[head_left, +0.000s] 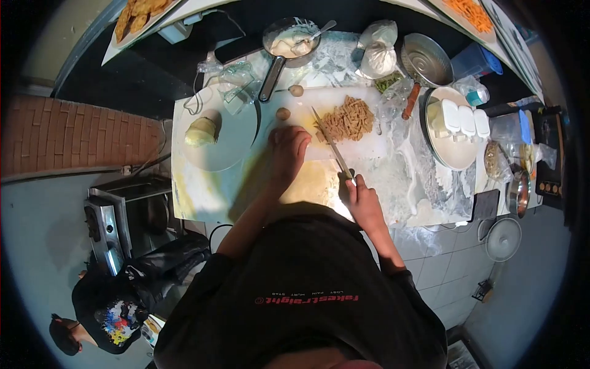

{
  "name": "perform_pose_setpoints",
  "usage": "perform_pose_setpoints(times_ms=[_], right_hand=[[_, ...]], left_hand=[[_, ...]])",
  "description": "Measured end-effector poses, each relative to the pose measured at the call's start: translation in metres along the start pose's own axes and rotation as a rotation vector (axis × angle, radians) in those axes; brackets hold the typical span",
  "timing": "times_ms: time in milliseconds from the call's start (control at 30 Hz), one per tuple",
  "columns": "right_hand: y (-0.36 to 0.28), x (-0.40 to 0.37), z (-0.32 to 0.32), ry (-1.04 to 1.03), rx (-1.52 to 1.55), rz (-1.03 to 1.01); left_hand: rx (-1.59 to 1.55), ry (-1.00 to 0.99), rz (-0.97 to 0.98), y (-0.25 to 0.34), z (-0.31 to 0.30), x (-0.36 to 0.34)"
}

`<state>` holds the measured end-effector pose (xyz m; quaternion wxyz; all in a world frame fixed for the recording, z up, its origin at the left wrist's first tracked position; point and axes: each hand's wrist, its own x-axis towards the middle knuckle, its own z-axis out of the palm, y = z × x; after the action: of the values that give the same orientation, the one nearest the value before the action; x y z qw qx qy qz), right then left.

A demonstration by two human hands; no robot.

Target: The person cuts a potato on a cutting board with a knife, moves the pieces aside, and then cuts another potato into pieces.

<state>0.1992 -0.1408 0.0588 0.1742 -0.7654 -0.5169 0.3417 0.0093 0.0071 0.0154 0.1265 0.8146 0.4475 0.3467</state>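
Observation:
In my right hand [365, 204] is the handle of a kitchen knife [332, 142]. Its long blade slants up and left over a white cutting board [307, 101], along the left edge of a heap of chopped brown food [349, 120]. My left hand [290, 149] rests at the board's left side with its fingers curled together, apart from the blade. Whatever those fingers may hold is hidden. Just beyond them lies a small round brown piece [283, 114], with a similar round piece [296, 90] farther up.
To the left, a large plate [230, 154] carries a pale cut vegetable [201, 133]. Behind the board stand a pan of white mixture [286, 46], a tied bag [378, 60] and an empty pot [427, 58]. An oval tray [455, 158] holds white-lidded containers. A person [114, 301] is at lower left.

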Motion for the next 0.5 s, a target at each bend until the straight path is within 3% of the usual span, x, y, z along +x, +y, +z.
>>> perform_pose_setpoints(times_ms=[300, 433, 500], right_hand=[[0.012, -0.016, 0.000, -0.040, 0.012, -0.054], [0.016, -0.018, 0.005, -0.031, 0.050, -0.124], [0.010, -0.018, -0.001, -0.142, 0.032, -0.075]], left_hand=[[-0.043, -0.020, -0.033, 0.003, -0.002, -0.001], [-0.006, 0.059, -0.123, -0.015, -0.007, -0.003], [0.015, 0.073, -0.159, -0.023, -0.009, -0.007]])
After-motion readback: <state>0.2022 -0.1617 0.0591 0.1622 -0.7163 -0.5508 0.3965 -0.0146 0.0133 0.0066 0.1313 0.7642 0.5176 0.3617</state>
